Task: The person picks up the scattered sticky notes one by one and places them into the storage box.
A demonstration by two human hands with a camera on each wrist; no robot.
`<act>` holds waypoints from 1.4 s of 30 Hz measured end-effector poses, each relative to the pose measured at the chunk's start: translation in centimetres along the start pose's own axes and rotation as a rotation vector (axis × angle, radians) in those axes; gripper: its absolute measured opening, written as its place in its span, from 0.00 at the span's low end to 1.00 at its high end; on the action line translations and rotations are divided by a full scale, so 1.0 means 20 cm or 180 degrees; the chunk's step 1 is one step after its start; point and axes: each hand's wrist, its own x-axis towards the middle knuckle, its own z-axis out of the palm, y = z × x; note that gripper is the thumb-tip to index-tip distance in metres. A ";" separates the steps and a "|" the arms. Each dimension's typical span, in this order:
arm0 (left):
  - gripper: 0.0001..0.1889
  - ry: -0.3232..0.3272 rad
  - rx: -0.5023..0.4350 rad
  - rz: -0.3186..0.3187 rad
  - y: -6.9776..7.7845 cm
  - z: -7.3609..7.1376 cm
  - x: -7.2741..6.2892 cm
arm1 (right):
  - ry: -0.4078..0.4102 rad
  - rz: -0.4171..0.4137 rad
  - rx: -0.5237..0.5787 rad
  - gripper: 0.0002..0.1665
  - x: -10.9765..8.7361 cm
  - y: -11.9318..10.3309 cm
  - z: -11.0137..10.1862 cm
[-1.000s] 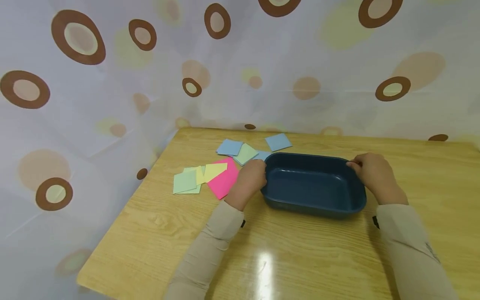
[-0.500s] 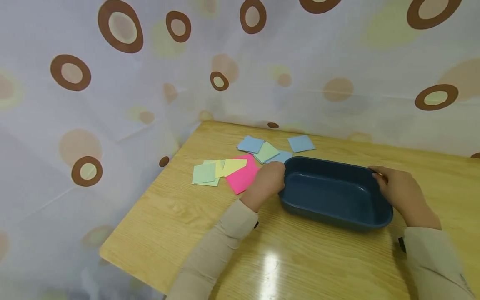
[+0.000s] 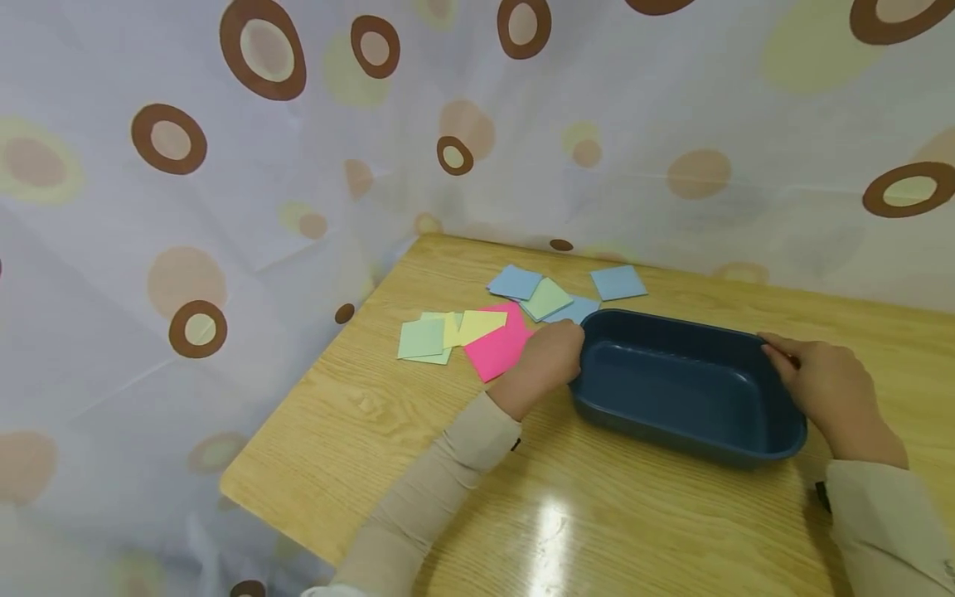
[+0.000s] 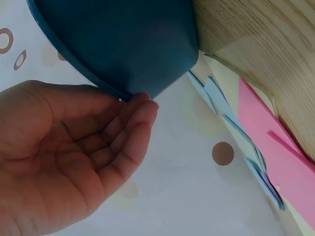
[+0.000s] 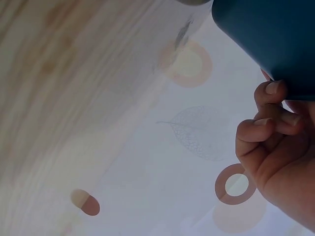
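Both hands hold a dark blue rectangular basin (image 3: pixel 679 390) with rounded corners, one at each short end; nothing lies inside it. My left hand (image 3: pixel 548 362) pinches the rim at the left end, thumb and fingertips meeting on the edge in the left wrist view (image 4: pixel 83 147). At the far right end, my right hand (image 3: pixel 836 390) grips the rim, its fingers curled under the edge in the right wrist view (image 5: pixel 280 137). Beside the left hand lies a pink paper sheet (image 3: pixel 496 352), partly covered by a yellow slip (image 3: pixel 481 326).
Green notes (image 3: pixel 421 340) lie left of the pink sheet on the wooden table (image 3: pixel 358 414). Behind it are blue notes (image 3: pixel 515 283) and a green one (image 3: pixel 547 299), with a separate blue note (image 3: pixel 619 283) farther right. A patterned curtain (image 3: pixel 298 166) borders the table's back and left.
The head view has swung left, so the whole scene sits farther right in frame. Both hands keep hold of the basin, which has turned slightly, its right end nearer the person.
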 end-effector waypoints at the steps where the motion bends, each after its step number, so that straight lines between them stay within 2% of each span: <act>1: 0.12 -0.0019 -0.0068 0.0063 -0.01 0.00 0.00 | -0.0018 0.0024 -0.0012 0.22 0.00 0.00 0.00; 5: 0.19 -0.0067 -0.0619 0.0285 -0.11 -0.02 0.01 | -0.0031 0.0126 -0.0057 0.21 0.00 0.00 0.00; 7: 0.21 -0.0017 -0.0851 0.0290 -0.18 -0.03 0.01 | -0.0034 0.0167 -0.0071 0.21 0.00 -0.01 0.01; 9: 0.21 0.0028 -0.0971 0.0208 -0.26 -0.05 0.00 | -0.0029 0.0178 -0.0076 0.21 0.00 -0.01 0.02; 11: 0.20 0.0093 -0.0980 0.0103 -0.33 -0.07 -0.01 | -0.0028 0.0174 -0.0075 0.21 0.01 -0.02 0.02; 15: 0.18 0.0071 -0.0943 -0.0127 -0.45 -0.08 -0.02 | -0.0028 0.0161 -0.0069 0.22 0.01 -0.02 0.02; 21: 0.15 -0.0220 -0.0654 -0.0452 -0.57 -0.03 -0.01 | -0.0053 0.0180 -0.0058 0.22 0.01 -0.01 0.02; 25: 0.10 -0.0442 -0.0619 -0.0574 -0.62 0.04 -0.01 | -0.0058 0.0155 -0.0029 0.22 0.01 0.00 0.02; 27: 0.12 -0.0541 -0.0648 -0.0637 -0.62 0.07 -0.01 | -0.0074 0.0121 0.0001 0.22 0.01 0.00 0.02; 31: 0.18 -0.0608 -0.0588 -0.0733 -0.61 0.10 -0.02 | -0.0142 0.0070 0.0071 0.22 0.01 0.00 0.00; 36: 0.21 -0.0631 -0.0480 -0.0761 -0.60 0.10 -0.02 | -0.0204 0.0091 0.0114 0.23 0.01 -0.01 0.00; 42: 0.20 -0.0491 -0.0416 -0.0725 -0.59 0.11 -0.02 | -0.0194 0.0143 0.0101 0.23 0.00 0.00 -0.01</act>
